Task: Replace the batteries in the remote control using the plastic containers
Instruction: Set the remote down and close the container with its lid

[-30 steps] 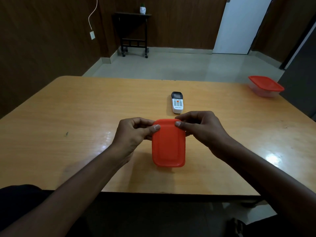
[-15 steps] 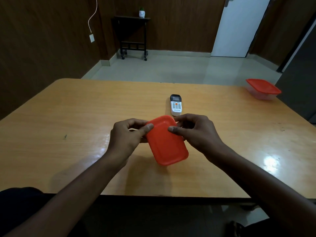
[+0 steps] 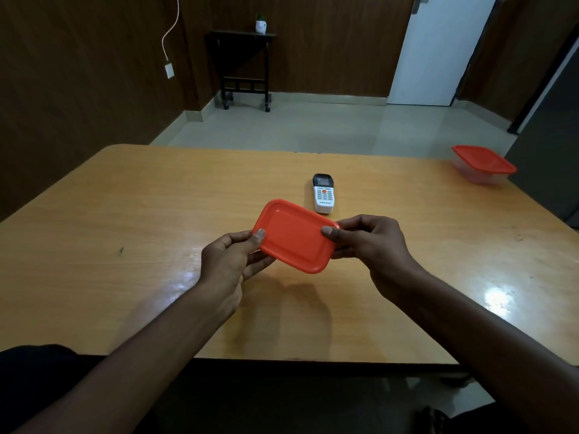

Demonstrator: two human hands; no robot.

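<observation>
A small plastic container with an orange lid point(image 3: 294, 236) is held above the wooden table point(image 3: 125, 214), tilted with its lid facing me. My left hand point(image 3: 232, 261) grips its left end, thumb on the lid. My right hand point(image 3: 366, 239) grips its right end the same way. The container's body is hidden behind the lid. A white remote control point(image 3: 323, 193) with a dark top lies face up on the table just beyond the container. A second clear container with an orange lid point(image 3: 482, 164) stands closed at the far right corner of the table.
The table's near edge runs just below my forearms. Beyond the table is a tiled floor, a dark side table point(image 3: 244, 67) with a small pot against the back wall, and a white door point(image 3: 438, 51) at the right.
The container has been turned from pointing lengthwise away from me to lying crosswise between my hands, and it has risen slightly. Both hands shifted to its ends.
</observation>
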